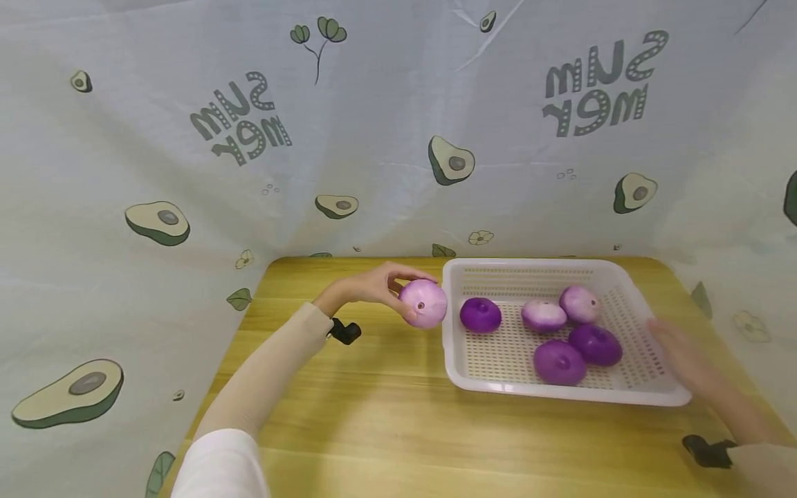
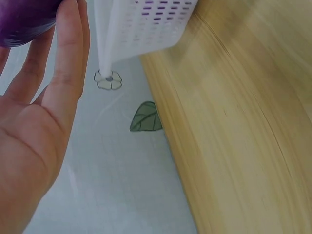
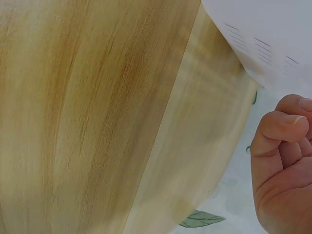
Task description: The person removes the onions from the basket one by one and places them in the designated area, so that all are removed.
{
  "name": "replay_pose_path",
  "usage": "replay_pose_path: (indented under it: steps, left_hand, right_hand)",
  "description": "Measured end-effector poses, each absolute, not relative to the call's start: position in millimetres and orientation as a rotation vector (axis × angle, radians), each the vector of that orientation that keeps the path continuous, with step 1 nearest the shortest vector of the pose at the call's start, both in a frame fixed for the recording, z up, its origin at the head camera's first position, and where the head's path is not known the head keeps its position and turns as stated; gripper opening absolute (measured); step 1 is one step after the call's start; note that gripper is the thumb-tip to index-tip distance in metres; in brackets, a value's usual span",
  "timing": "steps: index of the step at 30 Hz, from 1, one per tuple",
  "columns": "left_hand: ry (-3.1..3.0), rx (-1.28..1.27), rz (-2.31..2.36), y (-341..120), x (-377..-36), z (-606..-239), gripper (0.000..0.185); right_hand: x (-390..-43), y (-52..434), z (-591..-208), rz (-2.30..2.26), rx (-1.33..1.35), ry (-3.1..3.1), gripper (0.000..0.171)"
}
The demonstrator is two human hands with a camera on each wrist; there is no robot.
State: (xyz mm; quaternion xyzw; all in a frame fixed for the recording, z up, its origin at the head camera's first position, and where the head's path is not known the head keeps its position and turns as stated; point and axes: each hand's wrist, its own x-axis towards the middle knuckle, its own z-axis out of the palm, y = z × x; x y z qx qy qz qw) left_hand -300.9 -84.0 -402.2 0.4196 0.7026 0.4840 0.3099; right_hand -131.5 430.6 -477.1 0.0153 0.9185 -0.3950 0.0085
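Note:
My left hand [image 1: 398, 290] grips a pale pink-purple onion [image 1: 424, 303] just above the table, right beside the left wall of a white perforated basket [image 1: 548, 263]. The left wrist view shows my fingers [image 2: 68, 53] curled round that onion [image 2: 22, 19], with the basket's corner [image 2: 146, 24] close behind. Several purple onions lie in the basket, among them a dark one [image 1: 480, 315] nearest the held onion and a pale one [image 1: 544, 315]. My right hand [image 1: 681, 356], blurred, hovers by the basket's right side holding nothing. Its fingers [image 3: 282, 141] hang loosely curled next to the basket wall [image 3: 263, 34].
The basket stands on the right half of a light wooden table [image 1: 373, 408]. An avocado-print cloth [image 1: 373, 138] hangs behind and around the table, close to its back and side edges. Small black cameras sit on both wrists [image 1: 344, 331].

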Motion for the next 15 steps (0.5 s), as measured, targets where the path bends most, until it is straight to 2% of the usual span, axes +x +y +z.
replay_pose_path:
  steps: [15]
  left_hand:
    - [1.951, 0.879, 1.356, -130, -302, -427, 0.071]
  right_hand:
    - [-132, 429, -474, -1.174, 0.094, 2.866, 0.064]
